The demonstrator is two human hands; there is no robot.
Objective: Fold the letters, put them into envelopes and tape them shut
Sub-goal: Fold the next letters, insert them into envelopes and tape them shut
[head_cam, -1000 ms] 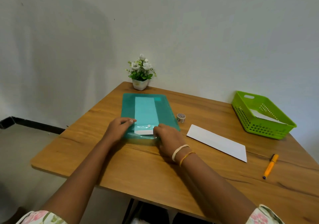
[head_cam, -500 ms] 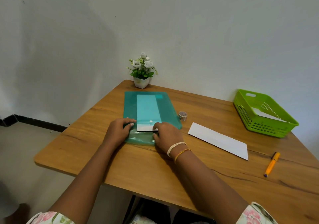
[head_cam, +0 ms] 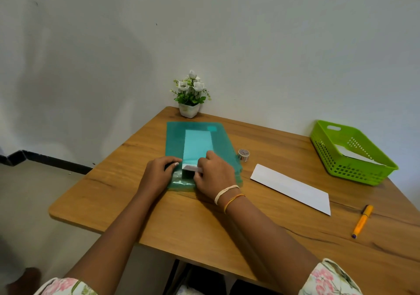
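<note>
A teal see-through folder [head_cam: 222, 144] lies on the wooden table, with a long white letter [head_cam: 197, 144] inside it. My left hand [head_cam: 159, 173] grips the folder's near edge, fingers curled at its opening. The letter's near end sticks out and is lifted a little. My right hand [head_cam: 214, 172] pinches that end. A white envelope [head_cam: 292, 187] lies flat to the right of my hands. A small tape roll [head_cam: 243, 155] stands beside the folder's right edge.
A green plastic basket [head_cam: 327, 149] with white paper in it stands at the far right. An orange pen [head_cam: 361, 222] lies near the right front. A small potted plant [head_cam: 190, 98] stands at the back by the wall.
My right hand has moved up over the letter's near end and lifted it off the folder's bottom. My left hand stays at the folder's near edge.
</note>
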